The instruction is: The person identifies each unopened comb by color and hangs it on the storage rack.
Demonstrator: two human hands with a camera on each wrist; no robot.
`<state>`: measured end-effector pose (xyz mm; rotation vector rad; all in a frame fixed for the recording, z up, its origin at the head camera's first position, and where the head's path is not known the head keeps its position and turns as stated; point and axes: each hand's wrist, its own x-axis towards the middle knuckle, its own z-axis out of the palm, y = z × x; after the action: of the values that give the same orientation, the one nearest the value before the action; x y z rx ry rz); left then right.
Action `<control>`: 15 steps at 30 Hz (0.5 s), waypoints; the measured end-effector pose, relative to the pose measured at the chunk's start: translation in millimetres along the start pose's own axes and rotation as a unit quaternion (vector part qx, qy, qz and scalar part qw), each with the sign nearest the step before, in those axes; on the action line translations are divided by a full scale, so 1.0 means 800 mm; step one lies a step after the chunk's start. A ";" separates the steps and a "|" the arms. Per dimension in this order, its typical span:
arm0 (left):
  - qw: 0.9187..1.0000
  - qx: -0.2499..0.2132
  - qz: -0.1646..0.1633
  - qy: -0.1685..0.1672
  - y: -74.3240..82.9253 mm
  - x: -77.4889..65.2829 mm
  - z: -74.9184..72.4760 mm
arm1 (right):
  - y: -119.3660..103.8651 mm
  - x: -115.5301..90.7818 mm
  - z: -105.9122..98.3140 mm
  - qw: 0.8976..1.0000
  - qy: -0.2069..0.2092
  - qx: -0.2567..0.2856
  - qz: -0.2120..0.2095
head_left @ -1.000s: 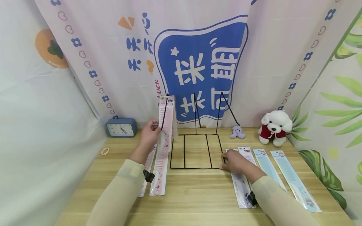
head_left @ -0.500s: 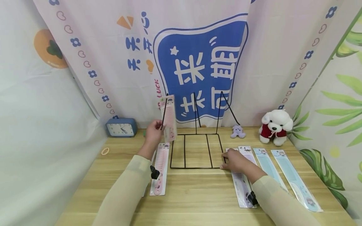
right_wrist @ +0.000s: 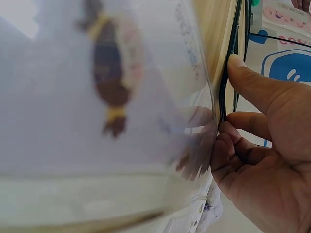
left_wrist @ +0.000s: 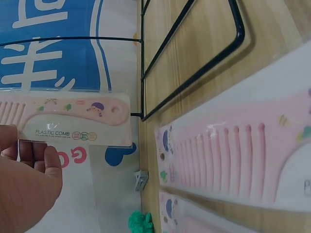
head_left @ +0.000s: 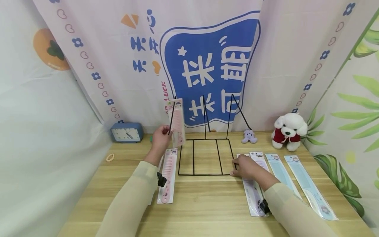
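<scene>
My left hand (head_left: 160,140) pinches the left edge of a packaged pink comb (head_left: 178,126), which stands upright at the left arm of the black wire rack (head_left: 204,174). The left wrist view gives the comb's handle end (left_wrist: 92,109) and "PLASTIC COMB" on its card, with my thumb over the card's edge. My right hand (head_left: 247,168) grips the rack's front right corner; in the right wrist view, thumb and fingers (right_wrist: 252,124) close on the black wire. Another packaged pink comb (head_left: 167,177) lies left of the rack, with one more mostly hidden under my left arm.
Packaged purple combs (head_left: 255,197) lie beneath my right forearm, and light blue combs (head_left: 309,187) farther right. Along the back stand a blue clock (head_left: 126,133), a purple toy (head_left: 249,136) and a white plush dog (head_left: 288,131). A small ring (head_left: 110,157) lies at left.
My left hand has moved slightly right and pushed the pink comb back along the rack's left arm, into line with a card behind it. My right hand keeps its grip on the corner.
</scene>
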<state>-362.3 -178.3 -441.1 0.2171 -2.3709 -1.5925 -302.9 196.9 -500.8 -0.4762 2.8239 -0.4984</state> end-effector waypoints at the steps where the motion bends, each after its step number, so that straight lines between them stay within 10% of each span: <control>1: 1.000 -0.003 0.004 0.000 -0.002 0.000 -0.003 | 0.000 0.000 0.000 1.000 0.000 0.002 -0.001; 10: 0.999 0.001 -0.012 -0.034 -0.031 -0.020 -0.058 | -0.004 0.001 0.003 1.000 0.001 -0.005 -0.011; 15: 0.981 0.163 -0.036 -0.101 -0.056 -0.051 -0.095 | -0.003 -0.002 0.000 1.000 -0.001 -0.014 -0.010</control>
<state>-301.0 -251.0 -461.5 0.2178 -2.8079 -1.2987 -301.0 195.2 -499.9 -0.5095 2.8310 -0.4626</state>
